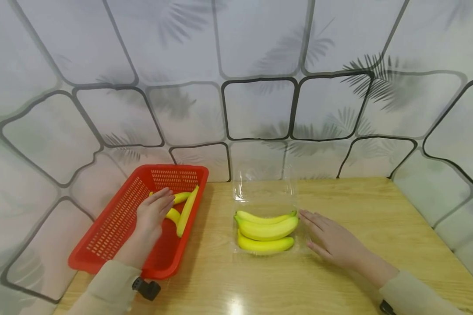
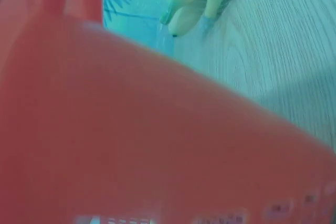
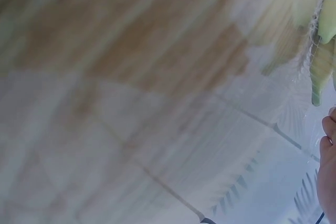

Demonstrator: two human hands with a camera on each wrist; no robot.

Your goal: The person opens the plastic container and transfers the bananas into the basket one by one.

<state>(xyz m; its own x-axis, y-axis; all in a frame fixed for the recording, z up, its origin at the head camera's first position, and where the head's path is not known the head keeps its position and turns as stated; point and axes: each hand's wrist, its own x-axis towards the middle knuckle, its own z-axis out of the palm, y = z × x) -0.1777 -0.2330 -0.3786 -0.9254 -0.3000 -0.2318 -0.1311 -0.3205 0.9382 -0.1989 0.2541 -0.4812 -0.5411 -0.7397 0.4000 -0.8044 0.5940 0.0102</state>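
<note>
My left hand [image 1: 153, 212] is over the red plastic basket [image 1: 120, 205], its fingers extended together beside the yellow bananas [image 1: 187, 212] lying inside. Part of those bananas is hidden behind the hand. In the left wrist view the basket's red wall [image 2: 131, 124] fills most of the picture. A clear plastic box [image 1: 265, 186] stands on the table with its lid raised. Yellow bananas [image 1: 267, 229] with green tips lie in it. My right hand [image 1: 335, 238] is at the box's right side, fingers straight and fingertips close to the banana ends; it holds nothing.
The wooden table [image 1: 228, 280] runs back to a wall [image 1: 260, 109] covered with a stone-and-leaf pattern. The basket stands at the table's left, near the side wall. Dark wrist devices [image 1: 146, 288] sit at the sleeves.
</note>
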